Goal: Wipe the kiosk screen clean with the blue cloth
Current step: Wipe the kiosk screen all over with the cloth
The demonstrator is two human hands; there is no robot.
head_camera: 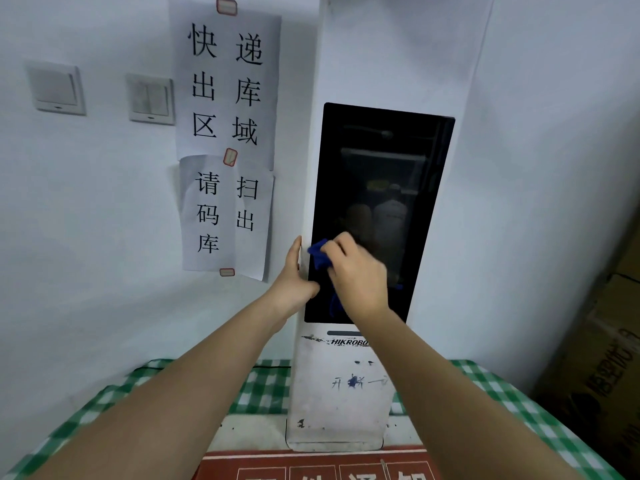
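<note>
**Wipe under way at the lower left of the screen**

The right hand (pixel 356 271), just below the middle of the frame, has its fingers curled round the bunched blue cloth (pixel 320 254) and presses it to the lower left part of the screen (pixel 381 174). The left hand (pixel 294 275) lies flat and relaxed along the kiosk's (pixel 339 393) left edge, apparently steadying it. The wipe looks to be in progress: the cloth touches only the bottom left corner, and the tall stretch of glass above it, towards the upper middle of the frame, shows no sign of either way being done; I cannot tell how much is already clean.

The cloth is soft, crumpled and deep blue. The screen is a tall, dark, glossy rectangle throwing dim reflections. The kiosk body is white, hard and smooth, scuffed and scribbled on below the screen. It stands on a desk (pixel 502 386) under a green-and-white checked cover. Taped paper signs (pixel 225 88) hang crinkled at upper left.
</note>
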